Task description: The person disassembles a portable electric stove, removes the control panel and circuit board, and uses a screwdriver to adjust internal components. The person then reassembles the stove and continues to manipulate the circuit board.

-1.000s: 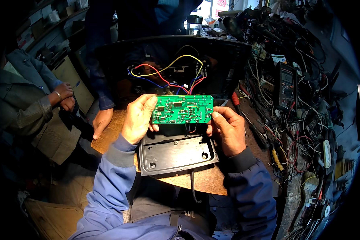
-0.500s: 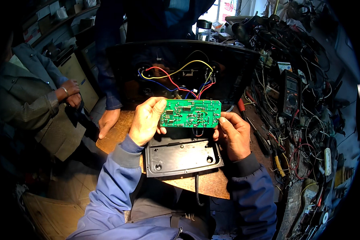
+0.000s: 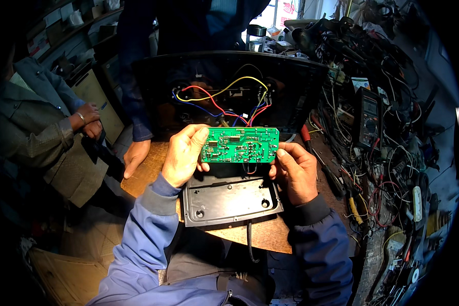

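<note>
Between my two hands is a green circuit board (image 3: pixel 239 146), its component side facing me. My left hand (image 3: pixel 182 157) pinches its left end, thumb on the face. At the right end, my right hand (image 3: pixel 296 171) grips the edge between thumb and fingers. Behind the board stands a large black housing (image 3: pixel 158 115), with red, yellow and blue wires (image 3: pixel 217 97) running across its inside toward the board. Below the board lies a shallow black casing (image 3: pixel 229 201) with screw holes, a black cable (image 3: pixel 250 242) coming from its near edge.
A wooden table (image 3: pixel 265 239) carries the casing. At right are tangled wires (image 3: pixel 387 168), a multimeter (image 3: pixel 371 120) and a red-handled tool (image 3: pixel 305 133). Another person's hand (image 3: pixel 136 158) rests on the table's left edge; a second person with crossed hands (image 3: pixel 89 120) is farther left.
My hands keep the same hold on the circuit board. The whole view has shifted very slightly; otherwise nothing visibly differs.
</note>
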Motion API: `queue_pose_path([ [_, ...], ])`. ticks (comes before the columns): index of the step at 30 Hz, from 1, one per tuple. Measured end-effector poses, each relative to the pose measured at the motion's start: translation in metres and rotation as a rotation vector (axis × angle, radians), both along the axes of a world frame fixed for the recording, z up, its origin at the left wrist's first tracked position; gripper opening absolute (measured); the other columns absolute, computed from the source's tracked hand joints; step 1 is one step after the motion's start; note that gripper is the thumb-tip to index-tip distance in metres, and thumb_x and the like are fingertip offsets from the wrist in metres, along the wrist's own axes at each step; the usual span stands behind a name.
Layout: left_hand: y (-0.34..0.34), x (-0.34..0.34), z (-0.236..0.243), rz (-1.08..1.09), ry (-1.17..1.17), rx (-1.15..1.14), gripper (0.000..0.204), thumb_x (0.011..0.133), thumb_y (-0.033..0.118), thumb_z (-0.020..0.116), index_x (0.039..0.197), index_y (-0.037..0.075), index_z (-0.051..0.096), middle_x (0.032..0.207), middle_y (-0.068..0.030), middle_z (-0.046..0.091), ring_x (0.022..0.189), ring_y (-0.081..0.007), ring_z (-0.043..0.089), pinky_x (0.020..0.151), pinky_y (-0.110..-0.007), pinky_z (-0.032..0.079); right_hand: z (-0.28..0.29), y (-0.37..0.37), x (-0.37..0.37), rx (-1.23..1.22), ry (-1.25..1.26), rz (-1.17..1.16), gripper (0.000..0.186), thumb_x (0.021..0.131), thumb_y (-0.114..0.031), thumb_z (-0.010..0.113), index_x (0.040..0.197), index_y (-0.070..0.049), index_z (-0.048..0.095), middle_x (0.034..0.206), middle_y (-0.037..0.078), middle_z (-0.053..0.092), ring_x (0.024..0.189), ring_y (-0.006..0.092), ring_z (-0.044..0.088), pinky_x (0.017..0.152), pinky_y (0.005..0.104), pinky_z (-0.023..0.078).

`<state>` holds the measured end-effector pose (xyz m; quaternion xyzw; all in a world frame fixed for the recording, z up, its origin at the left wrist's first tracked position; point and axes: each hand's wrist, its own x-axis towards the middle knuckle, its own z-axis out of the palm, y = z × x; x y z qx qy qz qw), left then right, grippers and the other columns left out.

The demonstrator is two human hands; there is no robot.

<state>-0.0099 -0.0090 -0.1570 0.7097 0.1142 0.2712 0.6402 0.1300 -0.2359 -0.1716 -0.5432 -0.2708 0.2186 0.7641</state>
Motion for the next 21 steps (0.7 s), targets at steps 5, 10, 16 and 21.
queue_pose_path([
  [5,-0.001,-0.001,0.002,-0.005,0.003,-0.007,0.044,0.106,0.04,0.057,0.122,-0.002,0.062,0.081,-0.0041,0.067,0.051,-0.0088,0.061,0.043,-0.02,0.046,0.002,0.0,-0.001,-0.011,0.001,-0.009,0.022,0.103,-0.01,0.058,0.117,0.005,0.064,0.08,0.007,0.068,0.065,0.0111,0.064,0.059,0.0247,0.052],
  [10,-0.001,-0.001,0.003,-0.005,0.009,0.016,0.044,0.106,0.04,0.057,0.122,-0.001,0.062,0.082,-0.0041,0.068,0.051,-0.0086,0.061,0.044,-0.02,0.047,0.003,0.0,-0.001,-0.018,-0.019,-0.013,0.023,0.103,-0.011,0.058,0.117,0.006,0.064,0.08,0.007,0.068,0.066,0.0113,0.064,0.06,0.0251,0.052],
  [16,-0.001,-0.004,0.007,-0.018,-0.017,0.01,0.062,0.104,0.053,0.052,0.127,-0.004,0.058,0.094,-0.0114,0.071,0.061,-0.0143,0.067,0.051,-0.023,0.054,0.006,0.002,0.0,0.026,-0.028,-0.018,0.024,0.103,-0.012,0.059,0.117,0.006,0.065,0.081,0.008,0.069,0.067,0.0116,0.065,0.061,0.025,0.053],
  [21,0.005,-0.016,0.003,-0.145,0.022,-0.025,0.065,0.103,0.053,0.054,0.132,-0.005,0.054,0.103,-0.0161,0.071,0.071,-0.0189,0.072,0.064,-0.029,0.062,0.003,-0.004,-0.001,0.017,0.031,-0.01,0.028,0.104,-0.024,0.06,0.11,0.003,0.066,0.08,0.006,0.067,0.068,0.0127,0.067,0.059,0.025,0.055],
])
